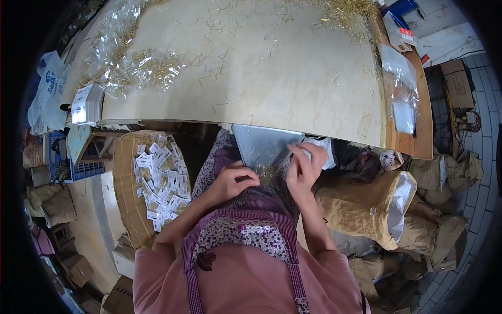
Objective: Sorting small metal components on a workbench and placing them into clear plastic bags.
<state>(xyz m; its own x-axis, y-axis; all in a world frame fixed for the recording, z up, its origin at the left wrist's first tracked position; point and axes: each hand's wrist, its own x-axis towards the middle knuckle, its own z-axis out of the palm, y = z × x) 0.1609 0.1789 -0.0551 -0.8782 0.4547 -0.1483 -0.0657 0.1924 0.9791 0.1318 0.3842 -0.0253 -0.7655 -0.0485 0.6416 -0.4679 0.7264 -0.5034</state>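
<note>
two in view above a flowered purple apron: left hand and right hand. at the left, curled fingers, thumb and forefinger close together, just beside small gold-coloured metal pieces gathered at the near end of a grey-blue tray; cannot tell whether anything thin is caught between the tips. at the right, bent fingers by the tray's right side, likewise impossible to read as empty or grasping a piece. between both hands, the tray, with its far end at the near edge of a pale table.

judging from this, probably in the middle of picking over or counting out the pieces by hand. called for next, on that reading: a light fingertip pinch, careful separating of tangled pieces, and a steady tray.

out to the left, a brown carton with many small white-carded packets inside. to the right, a brown paper sack, lying tilted.

farther off, on the table, scattered thin gold-coloured pins, clear plastic full of similar bits at the left, and a loose gold-coloured heap toward the far right corner.
</note>
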